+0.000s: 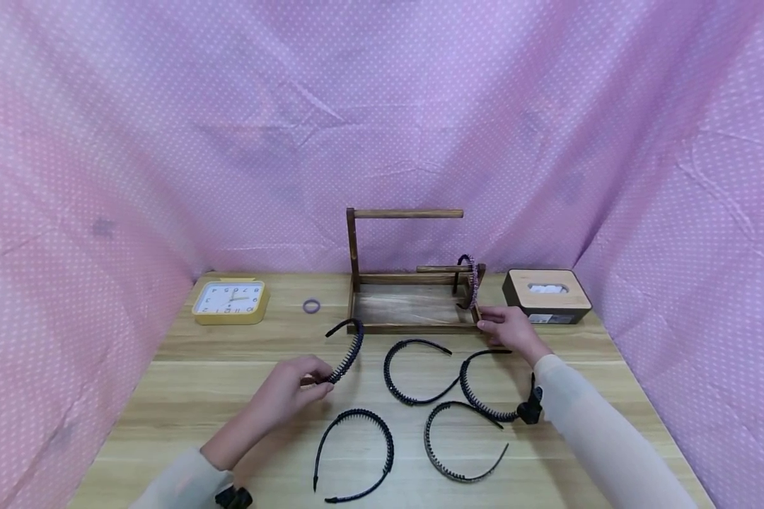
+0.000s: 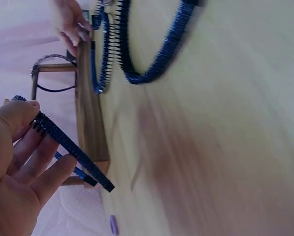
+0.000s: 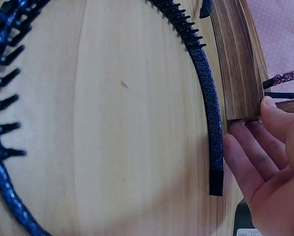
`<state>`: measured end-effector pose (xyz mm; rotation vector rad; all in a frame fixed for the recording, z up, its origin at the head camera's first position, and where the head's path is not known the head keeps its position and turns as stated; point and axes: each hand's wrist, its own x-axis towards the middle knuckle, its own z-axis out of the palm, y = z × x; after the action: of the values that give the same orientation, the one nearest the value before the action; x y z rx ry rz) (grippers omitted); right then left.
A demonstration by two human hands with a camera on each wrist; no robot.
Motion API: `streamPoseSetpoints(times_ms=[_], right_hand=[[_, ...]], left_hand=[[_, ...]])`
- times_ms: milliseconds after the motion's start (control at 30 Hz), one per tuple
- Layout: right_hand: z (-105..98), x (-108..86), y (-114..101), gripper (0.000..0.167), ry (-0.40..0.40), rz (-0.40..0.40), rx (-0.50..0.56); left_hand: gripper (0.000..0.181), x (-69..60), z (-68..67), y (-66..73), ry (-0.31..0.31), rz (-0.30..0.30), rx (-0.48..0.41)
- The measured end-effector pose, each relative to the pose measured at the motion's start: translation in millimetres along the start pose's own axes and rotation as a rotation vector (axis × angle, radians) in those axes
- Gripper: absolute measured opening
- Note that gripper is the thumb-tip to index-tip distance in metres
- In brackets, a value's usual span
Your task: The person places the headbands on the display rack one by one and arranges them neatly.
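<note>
My left hand (image 1: 285, 390) pinches a dark, toothed headband (image 1: 356, 345) between thumb and fingers, raised above the table left of the wooden rack (image 1: 414, 329). In the left wrist view the headband (image 2: 73, 146) looks glittery blue-black, with both tips pointing away from the palm. My right hand (image 1: 509, 331) grips the rack's front right corner, thumb on the rim and fingers against the outer side. A pinkish-purple beaded headband (image 1: 474, 283) hangs on the rack's short lower bar (image 1: 436, 268). The longer upper bar (image 1: 407, 213) carries nothing.
Several dark headbands lie on the table before the rack, including one at front left (image 1: 391, 445) and one at front right (image 1: 429, 449). A yellow clock (image 1: 230, 300) and purple ring (image 1: 311, 305) are left; a tissue box (image 1: 547, 297) stands right. Pink dotted cloth (image 1: 382, 127) surrounds the table.
</note>
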<state>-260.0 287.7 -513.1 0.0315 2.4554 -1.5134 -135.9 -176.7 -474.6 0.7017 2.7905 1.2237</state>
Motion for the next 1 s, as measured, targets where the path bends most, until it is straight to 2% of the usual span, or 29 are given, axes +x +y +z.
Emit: streamPoseSetpoints(times_ms=[167, 333, 433, 533, 667, 767, 833, 1000], right_hand=[[1, 0.9, 1, 0.052, 0.001, 0.011, 0.001], [0, -0.1, 1, 0.051, 0.006, 0.008, -0.003], [0, -0.9, 1, 0.051, 0.01, 0.003, 0.0], [1, -1.7, 1, 0.05, 0.014, 0.0, 0.001], [2, -2.8, -1, 0.051, 0.011, -0.001, -0.008], [3, -2.5, -3, 0.05, 0.01, -0.001, -0.014], [4, -1.9, -3, 0.05, 0.012, -0.005, -0.019], [3, -1.3, -3, 0.049, 0.024, -0.016, -0.018]], left_hand=[[0.023, 8.6, 0.6, 9.6, 0.015, -0.046, -0.123], [0.022, 20.4, 2.2, 18.0, 0.036, -0.085, -0.169], [0.021, 30.8, 3.6, 24.4, 0.056, -0.086, -0.185], [0.02, 44.4, 3.8, 33.0, 0.075, -0.068, -0.198], [0.021, 64.8, 4.3, 41.7, 0.102, -0.008, -0.223], [0.024, 79.2, 6.9, 46.5, 0.116, 0.016, -0.238], [0.025, 88.5, 9.6, 50.0, 0.118, 0.004, -0.257], [0.031, 115.3, 16.1, 54.6, 0.104, -0.054, -0.39]])
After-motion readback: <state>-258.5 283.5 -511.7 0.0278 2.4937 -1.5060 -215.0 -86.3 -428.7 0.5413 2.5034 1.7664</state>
